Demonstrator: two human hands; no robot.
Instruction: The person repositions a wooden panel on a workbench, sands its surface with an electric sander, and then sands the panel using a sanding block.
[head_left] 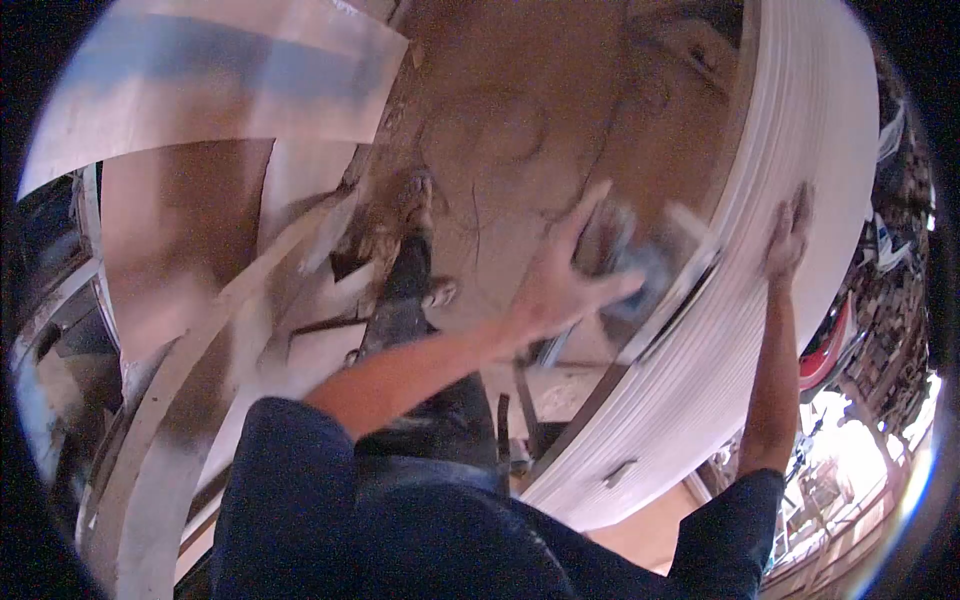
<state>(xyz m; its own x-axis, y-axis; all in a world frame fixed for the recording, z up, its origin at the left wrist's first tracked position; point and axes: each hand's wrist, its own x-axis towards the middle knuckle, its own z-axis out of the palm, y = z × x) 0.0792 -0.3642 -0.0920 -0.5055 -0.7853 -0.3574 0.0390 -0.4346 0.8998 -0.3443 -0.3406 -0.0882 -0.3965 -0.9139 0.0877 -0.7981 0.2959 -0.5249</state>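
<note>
My left hand (560, 285) is held out in the middle of the view, blurred by motion, with its thumb and fingers spread apart. Nothing shows in its grasp. Just beyond its fingers sits a smeared grey-blue object (650, 280) whose kind I cannot make out, close to the near edge of a stack of pale boards (690, 380). On the upper face of that stack rests my right hand (788, 240), laid flat with the fingers stretched forward.
A small dark-grey item (620, 473) lies on the boards' lower part. Large pale sheets (240, 80) and curved strips (230, 300) stand at the left. Brown dusty floor (500, 130) runs between. A red object (828, 345) and piled scrap (890, 340) are at the far right.
</note>
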